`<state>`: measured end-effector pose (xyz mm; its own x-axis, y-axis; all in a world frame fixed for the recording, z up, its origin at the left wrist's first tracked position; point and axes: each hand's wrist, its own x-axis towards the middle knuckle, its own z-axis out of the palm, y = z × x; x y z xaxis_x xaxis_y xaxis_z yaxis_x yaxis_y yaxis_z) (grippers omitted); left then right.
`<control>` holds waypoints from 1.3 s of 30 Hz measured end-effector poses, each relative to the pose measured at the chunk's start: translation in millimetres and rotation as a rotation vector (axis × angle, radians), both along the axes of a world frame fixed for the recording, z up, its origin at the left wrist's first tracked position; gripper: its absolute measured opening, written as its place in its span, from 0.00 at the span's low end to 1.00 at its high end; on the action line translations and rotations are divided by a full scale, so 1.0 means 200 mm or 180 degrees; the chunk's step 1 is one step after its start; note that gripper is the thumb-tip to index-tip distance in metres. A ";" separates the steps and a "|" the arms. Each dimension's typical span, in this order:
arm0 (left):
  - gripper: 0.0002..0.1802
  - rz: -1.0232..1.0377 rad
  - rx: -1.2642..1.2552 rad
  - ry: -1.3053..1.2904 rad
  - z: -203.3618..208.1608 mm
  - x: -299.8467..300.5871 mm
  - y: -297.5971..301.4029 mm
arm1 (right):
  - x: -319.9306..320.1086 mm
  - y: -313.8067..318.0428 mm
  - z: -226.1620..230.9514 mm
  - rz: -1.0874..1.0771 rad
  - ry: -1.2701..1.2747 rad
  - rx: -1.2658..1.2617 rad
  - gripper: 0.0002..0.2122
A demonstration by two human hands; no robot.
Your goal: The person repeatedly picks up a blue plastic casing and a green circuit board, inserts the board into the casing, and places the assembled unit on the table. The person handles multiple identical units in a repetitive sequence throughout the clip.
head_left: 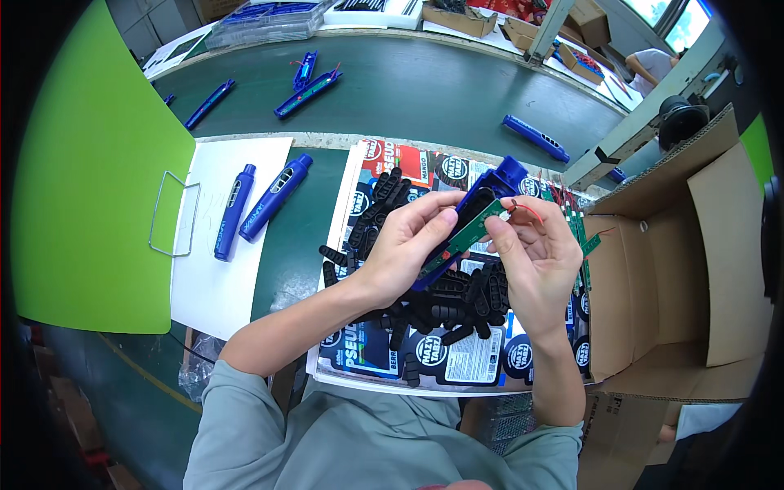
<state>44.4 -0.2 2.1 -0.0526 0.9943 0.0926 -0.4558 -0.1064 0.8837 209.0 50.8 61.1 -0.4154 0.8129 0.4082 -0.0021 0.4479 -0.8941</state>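
Observation:
My left hand (402,245) grips a blue tube-shaped plastic housing (508,175), its open side tilted up over the work surface. A long green circuit board (468,236) lies along that opening, partly covered by fingers. Thumb and fingers of my right hand (541,265) pinch the board's upper end, where a red wire (529,211) curls out. Whether the board is fully seated in the housing I cannot tell. Beneath both hands lies a pile of small black ribbed strips (482,296), on printed sheets (376,347).
Two blue tubes (278,196) rest on white paper beside a green panel (90,188). Beyond, a green conveyor belt (408,82) carries several blue housings. An open cardboard box (645,286) stands at right, near more green boards (590,245). A metal post (637,114) rises behind it.

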 end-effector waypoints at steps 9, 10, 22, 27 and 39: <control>0.22 0.0022 0.0077 0.0111 0.00 0.02 -0.01 | -0.04 0.00 -0.01 -0.0960 -0.0750 0.1740 0.15; 0.22 0.0032 0.0146 0.0186 -0.01 0.03 -0.01 | -0.05 0.00 -0.01 -0.1036 -0.0751 0.1645 0.15; 0.21 0.0034 0.0200 0.0769 0.00 0.05 -0.01 | -0.04 0.08 -0.09 -0.0667 0.0041 -0.0016 0.29; 0.21 0.0216 0.0101 0.0968 0.02 -0.05 0.12 | 0.07 0.14 -0.14 -0.0423 -0.0085 -0.0141 0.22; 0.21 0.1864 -0.0718 0.3565 -0.23 -0.81 0.97 | -0.01 0.18 -0.24 0.0780 -0.1909 0.1271 0.10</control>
<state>-118.5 193.8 -44.6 -0.4883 0.8487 0.2032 0.6078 0.1636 0.7771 207.9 87.1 12.6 -0.8084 0.5068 0.2994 0.2920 0.7869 -0.5437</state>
